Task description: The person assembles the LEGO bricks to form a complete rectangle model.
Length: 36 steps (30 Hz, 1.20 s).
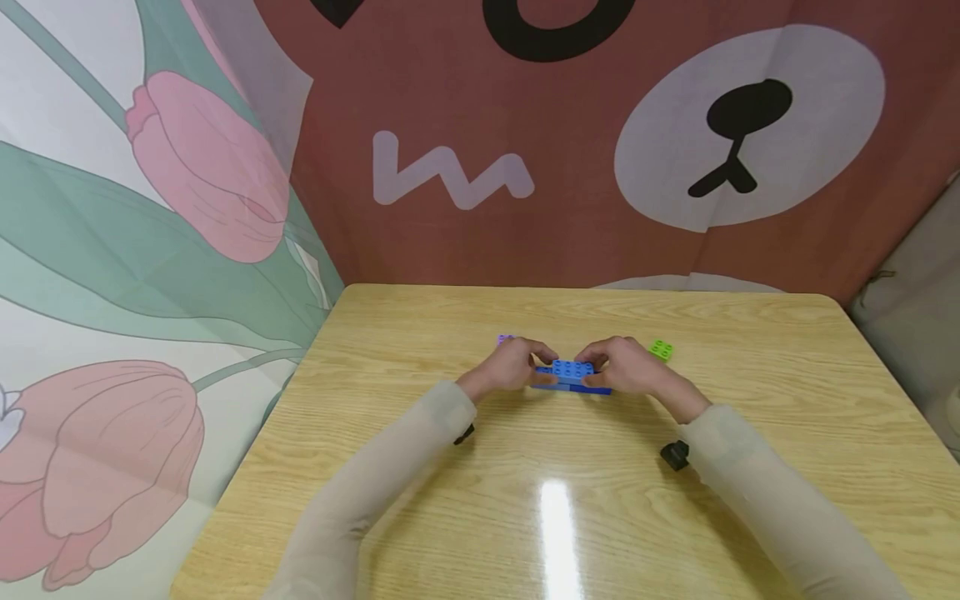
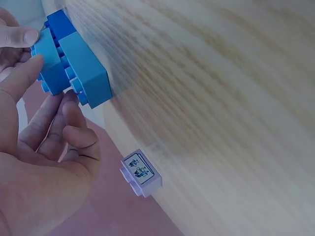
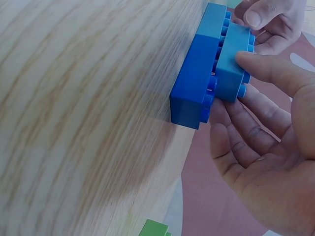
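A light blue building brick (image 1: 572, 370) is pinched at its two ends, by my left hand (image 1: 512, 364) and my right hand (image 1: 630, 365). It lies lengthwise close over the studs of two bricks below, bridging where they meet, and studs show between the layers. Of that lower pair, the lighter blue brick (image 2: 89, 73) is on the left and the dark blue brick (image 3: 191, 81) on the right, end to end on the table. In both wrist views the thumb and fingertips press on the upper brick's sides, the other fingers curving behind it.
Beyond my left hand stands a small purple brick (image 2: 141, 172) with a printed picture on its side. A lime green brick (image 1: 662, 350) sits just behind my right hand. The wooden table (image 1: 420, 517) ends at a printed cloth (image 1: 450, 250) along its back edge.
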Motion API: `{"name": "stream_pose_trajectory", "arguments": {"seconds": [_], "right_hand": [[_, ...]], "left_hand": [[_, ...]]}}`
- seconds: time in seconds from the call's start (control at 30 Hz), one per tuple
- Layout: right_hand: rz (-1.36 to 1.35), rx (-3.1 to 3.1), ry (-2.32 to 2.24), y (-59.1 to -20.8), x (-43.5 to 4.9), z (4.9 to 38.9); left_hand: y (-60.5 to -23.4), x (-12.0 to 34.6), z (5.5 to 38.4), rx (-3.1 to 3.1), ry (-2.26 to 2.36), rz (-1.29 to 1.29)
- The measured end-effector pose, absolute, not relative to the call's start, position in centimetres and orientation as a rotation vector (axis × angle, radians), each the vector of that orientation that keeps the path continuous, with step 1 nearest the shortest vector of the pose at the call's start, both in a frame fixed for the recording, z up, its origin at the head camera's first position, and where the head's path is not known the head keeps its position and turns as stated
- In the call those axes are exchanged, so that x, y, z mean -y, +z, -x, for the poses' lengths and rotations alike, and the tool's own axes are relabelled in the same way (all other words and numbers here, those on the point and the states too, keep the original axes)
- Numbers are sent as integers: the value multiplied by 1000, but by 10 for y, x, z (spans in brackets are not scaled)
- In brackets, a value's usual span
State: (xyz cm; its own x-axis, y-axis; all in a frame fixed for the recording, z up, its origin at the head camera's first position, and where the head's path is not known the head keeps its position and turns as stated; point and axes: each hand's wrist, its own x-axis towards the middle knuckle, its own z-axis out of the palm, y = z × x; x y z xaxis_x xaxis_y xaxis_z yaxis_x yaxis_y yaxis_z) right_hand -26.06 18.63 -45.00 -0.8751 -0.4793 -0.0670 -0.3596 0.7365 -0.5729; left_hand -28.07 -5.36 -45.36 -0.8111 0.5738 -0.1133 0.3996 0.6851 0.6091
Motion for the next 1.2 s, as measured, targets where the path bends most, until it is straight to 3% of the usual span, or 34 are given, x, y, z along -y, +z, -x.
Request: {"name": "stream_pose_trajectory", "arguments": {"seconds": [1.2], "right_hand": [[611,-2714,-862,-448,-186,263]], "left_hand": [[-455,51,281,-2600,874,-757]]}}
